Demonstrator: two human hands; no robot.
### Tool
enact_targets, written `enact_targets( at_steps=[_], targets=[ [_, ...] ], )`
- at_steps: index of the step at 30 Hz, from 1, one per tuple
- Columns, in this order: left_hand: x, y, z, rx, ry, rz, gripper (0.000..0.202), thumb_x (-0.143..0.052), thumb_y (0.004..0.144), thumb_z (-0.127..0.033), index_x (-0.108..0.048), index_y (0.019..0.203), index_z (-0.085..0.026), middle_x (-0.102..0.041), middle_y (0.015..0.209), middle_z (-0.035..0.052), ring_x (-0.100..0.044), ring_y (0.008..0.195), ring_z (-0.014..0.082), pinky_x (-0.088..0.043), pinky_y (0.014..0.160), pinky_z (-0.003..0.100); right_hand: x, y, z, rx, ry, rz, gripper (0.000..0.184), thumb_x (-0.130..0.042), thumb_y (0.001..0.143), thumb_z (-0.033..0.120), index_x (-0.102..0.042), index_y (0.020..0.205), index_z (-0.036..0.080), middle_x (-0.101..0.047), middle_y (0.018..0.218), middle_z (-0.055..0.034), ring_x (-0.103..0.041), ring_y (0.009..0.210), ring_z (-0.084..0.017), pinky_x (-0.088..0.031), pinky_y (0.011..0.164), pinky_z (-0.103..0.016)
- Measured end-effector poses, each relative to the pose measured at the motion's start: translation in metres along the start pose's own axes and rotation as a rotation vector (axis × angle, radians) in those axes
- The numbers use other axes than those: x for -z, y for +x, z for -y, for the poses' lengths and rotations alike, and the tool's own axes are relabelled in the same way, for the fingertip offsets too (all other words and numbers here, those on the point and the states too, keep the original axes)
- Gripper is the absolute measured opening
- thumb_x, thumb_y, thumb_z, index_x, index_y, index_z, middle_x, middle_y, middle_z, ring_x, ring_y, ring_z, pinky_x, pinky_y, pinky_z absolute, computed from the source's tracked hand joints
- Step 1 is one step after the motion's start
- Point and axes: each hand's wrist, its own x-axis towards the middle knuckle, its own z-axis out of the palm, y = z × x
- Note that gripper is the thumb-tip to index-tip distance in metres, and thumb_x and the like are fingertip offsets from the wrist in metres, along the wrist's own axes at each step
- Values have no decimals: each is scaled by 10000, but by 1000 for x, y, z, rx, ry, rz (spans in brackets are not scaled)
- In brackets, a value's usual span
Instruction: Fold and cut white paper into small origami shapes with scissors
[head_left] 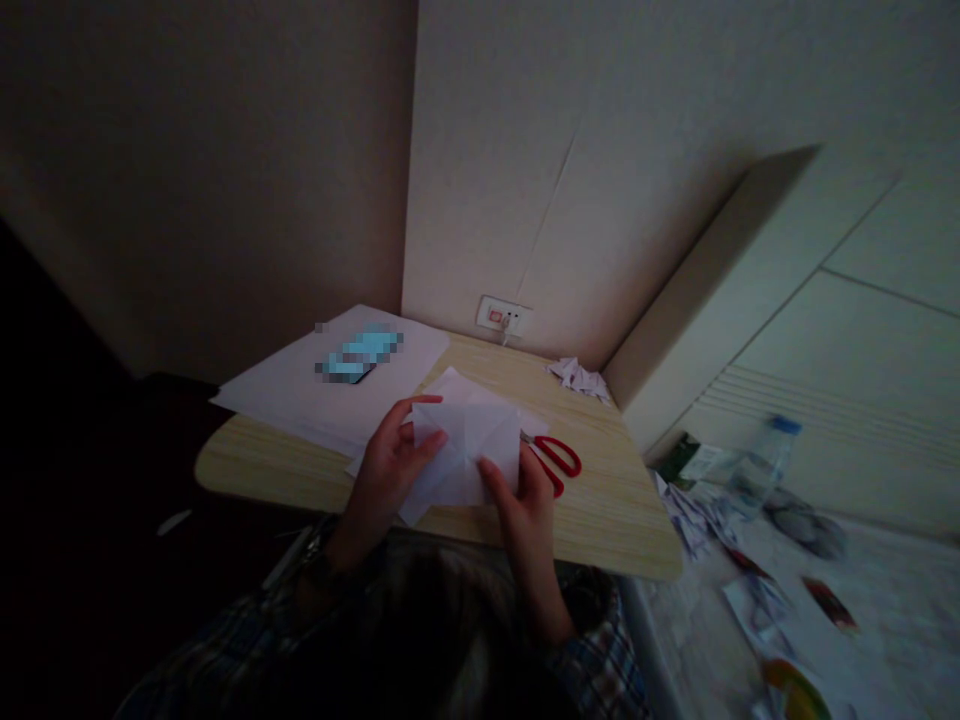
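Between my two hands is a creased square sheet of white paper point(466, 450), raised over the front of the small wooden table point(615, 500). My left hand point(401, 455) pinches its left side, thumb on the near face and fingers behind. At the lower right, my right hand point(521, 490) grips it the same way, thumb on top. Red-handled scissors point(559, 462) lie just right of my right hand, their blades mostly hidden behind the held sheet. More white paper point(454, 385) lies on the table under and behind it.
Large white sheets point(285, 390) cover the table's left side, with a phone point(360, 353) on them. Folded paper pieces point(579, 378) sit at the back right, near a wall socket point(504, 316). To the right, a lower surface holds a plastic bottle point(765, 465) and crumpled papers point(686, 515).
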Motion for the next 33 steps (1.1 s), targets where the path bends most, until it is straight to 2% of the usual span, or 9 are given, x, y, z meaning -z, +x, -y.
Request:
enact_targets(
  at_steps=[6, 9, 11, 13, 16, 18, 22, 27, 33],
  targets=[
    [-1, 8, 16, -20, 46, 47, 616, -731, 644, -300, -450, 1180, -186, -669, 1040, 92, -672, 884, 215, -551, 762, 351, 0, -1, -1, 16, -19, -164, 231, -596, 813, 377, -583, 974, 212, -661, 945, -57, -600, 868, -206, -502, 807, -347],
    [1, 7, 18, -226, 202, 13, 611, -714, 681, -274, -456, 1231, -215, -524, 1315, 131, -519, 1214, 254, -483, 943, 413, -1, -2, -4, 87, -104, -277, 276, -552, 844, 362, -568, 1070, 204, -656, 1043, -91, -597, 957, -220, -484, 875, -383],
    [1, 4, 17, -304, 255, 87, 595, -672, 750, -305, -439, 1294, -237, -420, 1436, 128, -386, 1341, 253, -409, 1037, 434, -2, -3, -5, 163, -136, -287, 273, -503, 880, 327, -566, 1118, 209, -662, 1068, -105, -607, 984, -227, -490, 884, -398],
    [1, -1, 17, -279, 205, 266, 581, -582, 841, -387, -390, 1372, -252, -349, 1503, 124, -320, 1390, 246, -352, 1088, 428, -3, -4, -3, 249, -164, -194, 283, -451, 914, 284, -571, 1162, 223, -665, 1111, -108, -610, 1040, -227, -489, 919, -409],
    [-2, -8, 16, -178, 42, 457, 714, -496, 840, -591, -331, 1434, -231, -347, 1511, 143, -340, 1384, 275, -393, 1065, 410, -4, -6, 3, 391, -213, 98, 355, -436, 935, 243, -523, 1279, 250, -584, 1309, -90, -527, 1228, -219, -425, 1041, -424],
    [-3, -10, 15, -84, -12, 388, 788, -535, 771, -665, -400, 1396, -205, -452, 1441, 155, -412, 1337, 299, -435, 1033, 406, -4, -6, 7, 481, -264, 273, 446, -483, 922, 242, -442, 1365, 264, -469, 1438, -73, -421, 1335, -220, -358, 1107, -434],
    [-3, -7, 6, 153, -195, 134, 583, -617, 768, -541, -562, 1214, -170, -629, 1248, 124, -563, 1186, 293, -491, 963, 386, -3, -6, 9, 585, -365, 454, 610, -538, 896, 247, -298, 1456, 262, -363, 1512, -72, -310, 1403, -221, -298, 1147, -439],
    [-6, -2, -5, 186, -397, 76, 487, -534, 837, -417, -543, 1233, -134, -665, 1183, 112, -606, 1114, 283, -520, 902, 387, 1, -3, 2, 580, -480, 348, 640, -550, 891, 258, -267, 1465, 283, -357, 1513, -72, -280, 1413, -243, -276, 1146, -493],
    [-6, 0, -1, 202, -403, 62, 510, -491, 859, -435, -534, 1261, -125, -691, 1129, 117, -629, 1073, 274, -504, 920, 404, 2, -2, -5, 583, -595, 264, 648, -498, 886, 173, -249, 1471, 295, -298, 1537, -65, -238, 1421, -259, -258, 1140, -531]
  ],
)
